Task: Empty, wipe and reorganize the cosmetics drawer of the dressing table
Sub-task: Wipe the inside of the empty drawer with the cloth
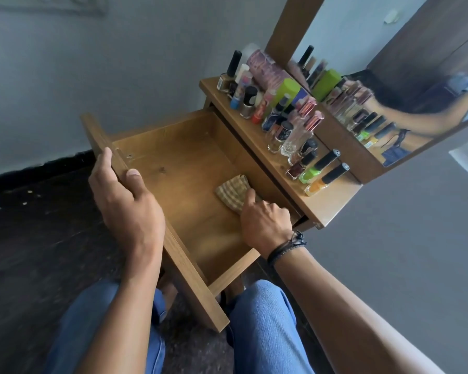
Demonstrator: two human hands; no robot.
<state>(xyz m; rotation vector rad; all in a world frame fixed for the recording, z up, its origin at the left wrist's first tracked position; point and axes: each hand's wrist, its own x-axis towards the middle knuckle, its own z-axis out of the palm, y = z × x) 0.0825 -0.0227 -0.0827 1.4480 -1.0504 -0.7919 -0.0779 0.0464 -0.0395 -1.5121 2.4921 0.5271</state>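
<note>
Two hands busy | left hand (125,201) grips the front panel of the open drawer (179,168) | right hand (264,225), fingers curled, holds the checked cloth (231,191) on the drawer floor, right side | cloth likely soft, light, bunching: keep it wadded under the palm | bottles (289,136) crowd the tabletop (333,203)

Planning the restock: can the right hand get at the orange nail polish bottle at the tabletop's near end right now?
Probably yes. The right hand holds the cloth in the drawer, close by the orange bottle, which stands outermost with nothing in front.
</note>
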